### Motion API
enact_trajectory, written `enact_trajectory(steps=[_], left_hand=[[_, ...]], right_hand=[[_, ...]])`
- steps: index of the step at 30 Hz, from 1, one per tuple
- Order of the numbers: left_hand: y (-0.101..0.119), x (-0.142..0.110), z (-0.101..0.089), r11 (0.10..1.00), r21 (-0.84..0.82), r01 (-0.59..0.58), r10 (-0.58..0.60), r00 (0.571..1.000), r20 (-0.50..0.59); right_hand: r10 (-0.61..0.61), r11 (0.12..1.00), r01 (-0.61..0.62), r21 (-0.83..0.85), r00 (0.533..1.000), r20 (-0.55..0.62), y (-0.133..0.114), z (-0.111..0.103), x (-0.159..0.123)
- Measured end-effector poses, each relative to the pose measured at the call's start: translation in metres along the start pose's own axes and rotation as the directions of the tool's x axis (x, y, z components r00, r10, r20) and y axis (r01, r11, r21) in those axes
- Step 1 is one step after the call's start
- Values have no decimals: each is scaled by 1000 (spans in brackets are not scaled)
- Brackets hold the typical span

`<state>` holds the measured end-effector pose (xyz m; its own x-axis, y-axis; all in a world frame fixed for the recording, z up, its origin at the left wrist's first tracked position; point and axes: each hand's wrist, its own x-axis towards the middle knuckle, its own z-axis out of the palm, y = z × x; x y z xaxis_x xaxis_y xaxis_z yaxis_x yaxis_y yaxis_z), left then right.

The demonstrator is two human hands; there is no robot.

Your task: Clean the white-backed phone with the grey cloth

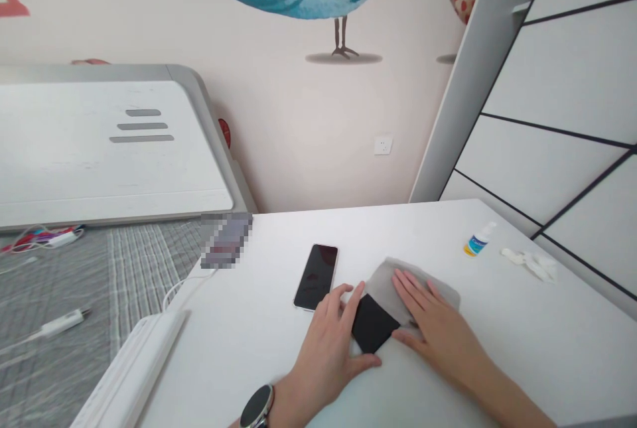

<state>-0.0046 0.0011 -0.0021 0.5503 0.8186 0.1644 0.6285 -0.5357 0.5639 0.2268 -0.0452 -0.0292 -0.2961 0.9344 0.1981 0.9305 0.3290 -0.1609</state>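
My left hand (331, 342) frames a flat black rectangular thing (373, 323) on the table, its index finger at the upper corner and its thumb at the lower edge. A thin grey cloth (385, 285) covers the far part of that thing, so its full shape is hidden. Flat on the cloth rest the outstretched fingers of my right hand (438, 322), while its thumb lies by the black thing's right corner. Just beyond my left hand is a smartphone (316, 277), dark screen up.
A small white bottle with a blue and yellow label (476, 243) stands at the right on the white table (239, 348), beside a crumpled white item (530, 262). A blurred-out object (226, 240) lies at the back left corner. A white cable (172, 292) hangs over the left edge.
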Motion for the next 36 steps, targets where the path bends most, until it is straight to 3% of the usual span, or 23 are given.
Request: enact_trajectory(steps=[1, 4, 5, 9, 11, 13, 14, 17, 18, 21, 22, 26, 27, 30, 31, 34, 35, 36], left_hand=[[0, 0, 0, 1000, -3, 0, 0, 1000, 2], [-1, -1, 0, 1000, -11, -19, 19, 1000, 2], [0, -1, -1, 1000, -13, -24, 24, 1000, 0], [0, -2, -2, 999, -29, -16, 16, 1000, 2], [0, -2, -2, 999, -34, -23, 23, 1000, -3], [-1, -2, -1, 999, -30, -32, 32, 999, -7], [-1, -2, -1, 999, -27, -31, 31, 999, -6], [-2, -2, 0, 1000, -25, -15, 15, 1000, 0], [-2, -2, 0, 1000, -25, -15, 15, 1000, -1], [-3, -3, 1, 999, -18, -31, 30, 999, -13], [-3, -3, 2, 999, -17, -33, 33, 999, -13], [-1, -3, 2, 1000, -19, -8, 8, 1000, 2], [0, -3, 2, 1000, -18, -5, 5, 1000, 3], [1, -2, 0, 1000, -12, -8, 8, 1000, 3], [1, -2, 0, 1000, -11, -8, 8, 1000, 6], [0, -3, -1, 1000, -14, 4, -4, 1000, 15], [0, -3, -1, 1000, -15, 2, -2, 1000, 15], [-1, -3, -1, 1000, -15, -2, 2, 1000, 13]], right_hand=[[5, 1000, -5, -8, 1000, -13, -1, 1, 0], [-267, 961, 260, 96, 961, 70, -6, 2, 0], [-264, 961, 253, 111, 960, 98, -7, 1, 0], [66, 998, -67, 9, 996, 56, -7, -2, 3], [-83, 994, 78, 73, 994, 74, -9, -1, 4], [-260, 957, 241, 159, 960, 106, -10, 0, 6], [-224, 967, 202, 156, 965, 136, -10, -1, 8], [75, 996, -79, 42, 993, 88, -8, -2, 12], [81, 996, -83, 32, 995, 66, -8, -1, 12], [-223, 969, 212, 130, 972, 77, -11, 3, 8], [-228, 967, 215, 136, 969, 95, -11, 5, 6], [59, 998, -59, -3, 998, -9, -10, 9, 4], [22, 1000, -22, -4, 999, -29, -11, 10, 4], [-267, 962, 265, 61, 964, 23, -12, 9, 5], [-239, 970, 235, 56, 969, 58, -11, 8, 5], [30, 999, -29, -32, 999, 18, -9, 4, 3], [46, 998, -47, -33, 999, -2, -10, 3, 1], [-16, 1000, 16, -11, 1000, 6, -11, 3, -1]])
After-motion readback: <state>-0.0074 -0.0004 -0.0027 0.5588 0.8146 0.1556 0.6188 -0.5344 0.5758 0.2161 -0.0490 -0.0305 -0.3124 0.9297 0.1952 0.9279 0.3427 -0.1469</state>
